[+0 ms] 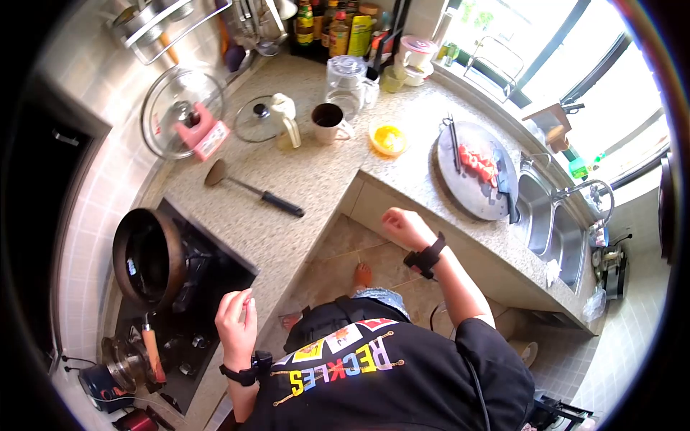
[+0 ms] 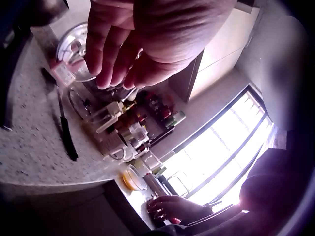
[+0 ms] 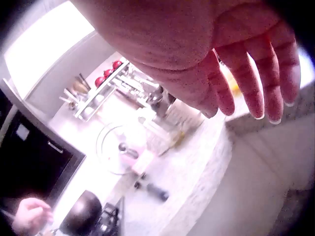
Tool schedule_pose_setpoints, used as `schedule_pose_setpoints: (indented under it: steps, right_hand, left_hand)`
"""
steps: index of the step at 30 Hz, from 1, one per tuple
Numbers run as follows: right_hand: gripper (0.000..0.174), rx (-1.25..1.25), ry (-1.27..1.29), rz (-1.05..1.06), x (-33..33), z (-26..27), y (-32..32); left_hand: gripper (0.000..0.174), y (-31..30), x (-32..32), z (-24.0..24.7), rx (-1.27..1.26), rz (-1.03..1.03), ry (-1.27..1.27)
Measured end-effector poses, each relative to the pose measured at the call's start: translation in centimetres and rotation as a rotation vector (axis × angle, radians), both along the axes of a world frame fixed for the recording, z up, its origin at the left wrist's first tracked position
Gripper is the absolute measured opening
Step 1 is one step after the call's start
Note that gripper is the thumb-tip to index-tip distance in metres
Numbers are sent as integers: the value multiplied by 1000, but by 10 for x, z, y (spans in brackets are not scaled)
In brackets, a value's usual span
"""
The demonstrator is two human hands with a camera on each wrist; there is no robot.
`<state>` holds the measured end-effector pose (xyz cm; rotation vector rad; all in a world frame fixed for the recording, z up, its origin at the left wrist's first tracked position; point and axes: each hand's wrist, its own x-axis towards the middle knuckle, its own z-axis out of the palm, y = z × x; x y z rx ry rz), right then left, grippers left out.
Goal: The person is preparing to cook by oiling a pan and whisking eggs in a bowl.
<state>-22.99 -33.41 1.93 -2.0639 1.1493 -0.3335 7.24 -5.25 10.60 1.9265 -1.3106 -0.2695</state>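
Observation:
My left hand (image 1: 237,325) hovers by the counter's front edge, right of the frying pan (image 1: 149,258), with nothing in it. In the left wrist view its fingers (image 2: 118,59) hang loosely bent. The right hand (image 1: 410,230) is in the air before the counter corner, also holding nothing; its fingers (image 3: 253,91) are relaxed and slightly spread in the right wrist view. Between the hands and the wall lies a spatula (image 1: 251,188) with a black handle. Beyond the right hand are a bowl of beaten egg (image 1: 388,137) and a round cutting board (image 1: 453,183) bearing chopped red pieces (image 1: 478,164), chopsticks (image 1: 454,144) and a knife (image 1: 507,187).
The pan sits on a black stove (image 1: 208,248). A glass lid (image 1: 162,108) stands in a pink holder (image 1: 205,133) at the wall. Nearby are a mug (image 1: 325,131), a clear pitcher (image 1: 345,75) and sauce bottles (image 1: 339,32). A double sink (image 1: 568,241) is at the right.

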Motion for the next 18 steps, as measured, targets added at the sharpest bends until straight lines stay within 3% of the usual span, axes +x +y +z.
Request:
schedule_pose_setpoints:
  steps: [2,4,7,8,13,18]
  right_hand:
    - [20,-18,88,-113,-41,-7,-53]
    - [25,-207,145,-242,-83,-29,-106]
    - [39,-313,249,-524,-124,-50,-161]
    - [40,-410,309,-538,-130,-49,-171]
    - [43,-245,497,-703,-144,-68,-202]
    - [42,-303,615,-827,-134,-78,-207]
  left_hand:
    - [19,-44,-22,-4,-28,-69,-12]
    - [20,-86,-42,-4,-17,-164,-36]
    - [20,-137,-68,5,22,-264,-27]
    - [20,-151,-74,8,32,-317,-28]
    - [18,-210,-93,7,23,-391,4]
    - [16,-252,-93,3,48,-523,19]
